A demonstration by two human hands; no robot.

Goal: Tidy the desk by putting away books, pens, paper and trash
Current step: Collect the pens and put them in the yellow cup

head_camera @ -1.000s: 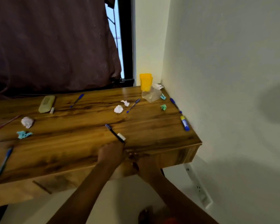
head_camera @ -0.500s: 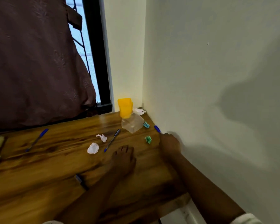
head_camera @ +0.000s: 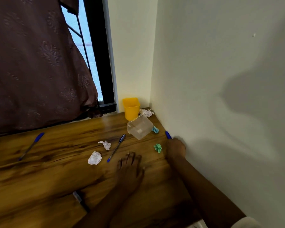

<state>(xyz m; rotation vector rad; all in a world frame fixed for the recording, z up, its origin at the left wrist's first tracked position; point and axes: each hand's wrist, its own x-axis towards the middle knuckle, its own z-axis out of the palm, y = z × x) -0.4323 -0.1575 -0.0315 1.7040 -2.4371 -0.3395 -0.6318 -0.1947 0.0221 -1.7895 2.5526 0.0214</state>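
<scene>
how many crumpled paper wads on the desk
5. Two white wads left of the middle pen, one white behind the cup, one teal by the tub, one green near the right hand. Arms may hide more.

Brightness: dim indoors, with a warm cast on the bench (head_camera: pixel 56 170).
Source: daylight through the window (head_camera: pixel 89 51) beside the dark curtain (head_camera: pixel 31 63) — the pane is washed out pale blue.
Shadows: one broad soft patch on the right wall (head_camera: pixel 220 63), darker beside the right hand (head_camera: pixel 175 148).
Glare: faint sheen on the bench near the yellow cup (head_camera: pixel 131 108).
Blur: left hand (head_camera: pixel 129 168) and near wood grain smeared — softest at the bottom edge.
Distortion: window frame (head_camera: pixel 100 55) leans, wide-angle.
</scene>
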